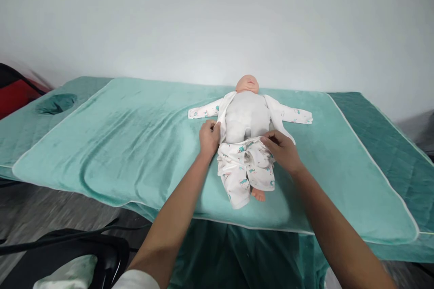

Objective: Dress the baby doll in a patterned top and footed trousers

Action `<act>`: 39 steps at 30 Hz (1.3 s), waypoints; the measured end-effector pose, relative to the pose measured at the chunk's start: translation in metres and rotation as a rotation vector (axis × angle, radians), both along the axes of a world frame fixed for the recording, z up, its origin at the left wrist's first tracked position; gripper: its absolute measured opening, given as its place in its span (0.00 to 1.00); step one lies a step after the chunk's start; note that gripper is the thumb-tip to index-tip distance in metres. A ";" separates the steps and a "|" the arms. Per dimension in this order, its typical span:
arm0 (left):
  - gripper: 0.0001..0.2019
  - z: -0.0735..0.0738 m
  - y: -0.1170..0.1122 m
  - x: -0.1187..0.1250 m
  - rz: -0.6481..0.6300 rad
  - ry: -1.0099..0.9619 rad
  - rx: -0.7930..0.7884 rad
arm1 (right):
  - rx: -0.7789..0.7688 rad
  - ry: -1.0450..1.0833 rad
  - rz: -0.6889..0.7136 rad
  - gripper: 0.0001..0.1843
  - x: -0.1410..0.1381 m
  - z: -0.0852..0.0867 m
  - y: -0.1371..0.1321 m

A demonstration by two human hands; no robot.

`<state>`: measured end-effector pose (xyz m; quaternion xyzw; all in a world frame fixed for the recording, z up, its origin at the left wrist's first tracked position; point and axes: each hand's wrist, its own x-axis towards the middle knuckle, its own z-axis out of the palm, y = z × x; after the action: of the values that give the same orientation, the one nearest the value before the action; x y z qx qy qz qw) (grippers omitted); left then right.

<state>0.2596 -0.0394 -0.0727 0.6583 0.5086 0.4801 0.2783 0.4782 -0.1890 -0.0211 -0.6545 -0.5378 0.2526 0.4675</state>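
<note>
A baby doll (247, 108) lies on its back, its head toward the wall. Its white printed shirt (222, 115) is spread apart in front, baring a grey torso, and both sleeves stretch out sideways. Printed baby pants (237, 167) cover the legs, with one foot (258, 194) showing below a cuff. My left hand (209, 137) is closed at the shirt's edge beside the doll's waist, fingertips pinching the cloth there. On the other side, my right hand (280, 146) pinches the waistband of the pants between thumb and fingers.
Under the doll, a teal blanket (101, 144) with some wrinkles covers a padded bed (389, 122) that has a face hole (56, 104) at its left end. A white wall (169, 31) rises behind. A black chair (111, 248) with a cloth (71, 273) stands lower left.
</note>
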 end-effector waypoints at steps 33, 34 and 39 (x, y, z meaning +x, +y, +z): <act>0.13 -0.002 0.070 -0.032 0.067 -0.633 -0.251 | 0.038 0.001 -0.712 0.21 0.111 -0.030 0.034; 0.14 -0.001 0.068 -0.034 0.104 -0.588 -0.240 | 0.037 -0.030 -0.741 0.19 0.113 -0.031 0.032; 0.10 -0.001 0.052 -0.041 0.214 -0.277 -0.151 | -0.009 -0.176 -0.762 0.14 0.114 -0.036 0.029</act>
<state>0.2182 0.0130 -0.0740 0.5055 0.5670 0.5534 0.3416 0.5922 -0.1597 -0.0568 -0.8285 -0.2932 0.0060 0.4771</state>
